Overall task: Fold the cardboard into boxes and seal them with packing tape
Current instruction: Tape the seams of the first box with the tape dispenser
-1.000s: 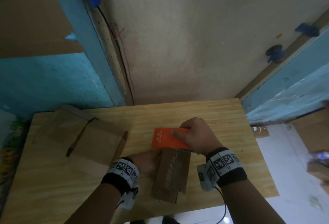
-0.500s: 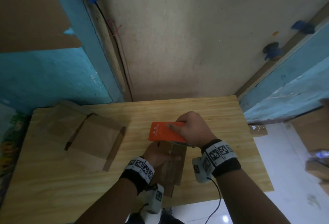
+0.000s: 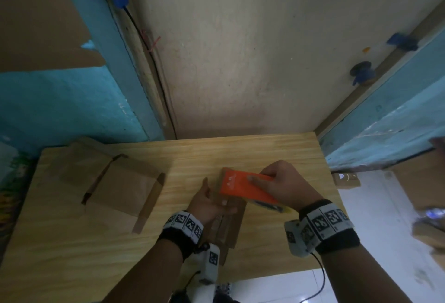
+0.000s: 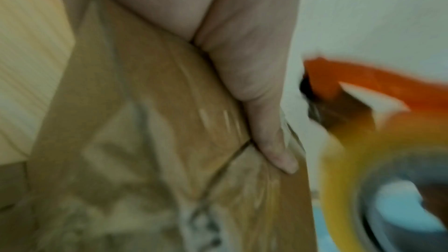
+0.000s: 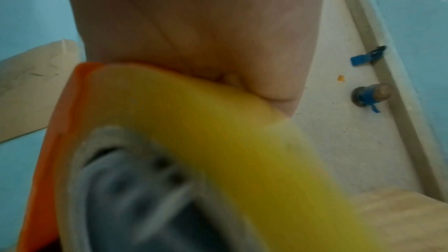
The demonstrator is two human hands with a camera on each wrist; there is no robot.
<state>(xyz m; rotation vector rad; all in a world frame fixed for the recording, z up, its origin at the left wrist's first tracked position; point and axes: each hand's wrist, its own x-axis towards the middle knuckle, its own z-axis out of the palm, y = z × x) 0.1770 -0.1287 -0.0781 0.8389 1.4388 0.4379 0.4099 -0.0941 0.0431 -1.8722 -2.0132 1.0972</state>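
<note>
Compared with the frame one second earlier, the left hand (image 3: 209, 202) is lying higher on the small cardboard box (image 3: 228, 228), and the tape dispenser (image 3: 248, 188) is sitting farther along the box toward its far end.

The right hand (image 3: 284, 187) is gripping the orange dispenser, its grip clamped round the body with the forefinger laid along the top; the yellow tape roll (image 5: 218, 131) is showing beneath the palm in the right wrist view. The left hand is resting flat on the box, fingers straight, its grip apart, with the thumb (image 4: 274, 141) pressing beside the flap seam.

The box is lying on the wooden worktop (image 3: 240, 153), near its front edge, between the two wrists. It is looking brown and narrow, with glossy, wrinkled tape already crossing its upper face; motion blur is hiding finer detail. As a judgement, the box is light and moderately stiff, liable to slide or cave under the dispenser's pull, so it is best held by flat pressure on the top close to the seam. Flattened cardboard blanks (image 3: 115, 184) are lying well apart at the left.
</note>
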